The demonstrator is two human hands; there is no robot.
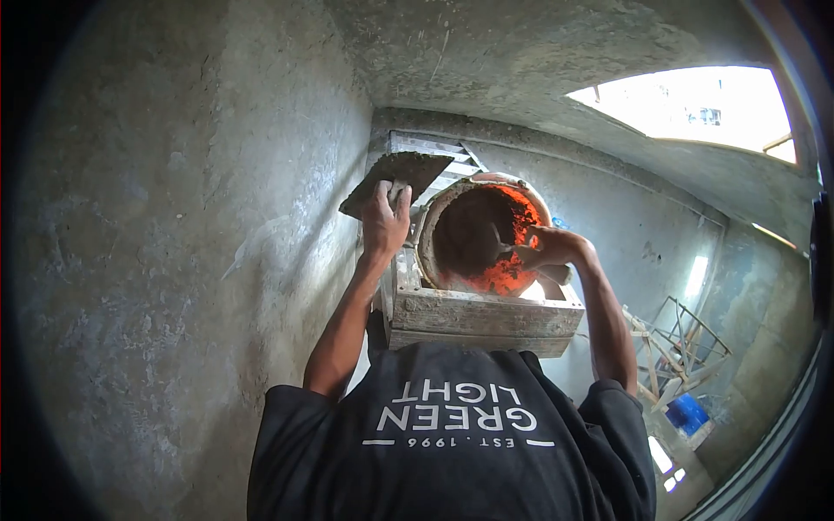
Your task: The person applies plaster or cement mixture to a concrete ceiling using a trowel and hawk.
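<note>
My left hand (387, 221) is closed around the handle of a mortar-crusted hawk (415, 170), a flat board held tilted near the left wall. To its right stands a round bucket (424, 247), orange inside and coated with mortar. Grey mortar (465, 230) fills much of what I can see inside. My right hand (552, 247) is at the bucket's right side, fingers closed on a small trowel (497, 236). The trowel's blade is in or against the mortar; its handle is mostly hidden by my fingers.
The bucket rests on a wooden plank platform (486, 317) in front of me. A plastered wall (174, 260) stands close on my left. Behind the bucket are pale slats (434, 146). Low on the right lie a wooden frame (678, 352) and a blue container (688, 415).
</note>
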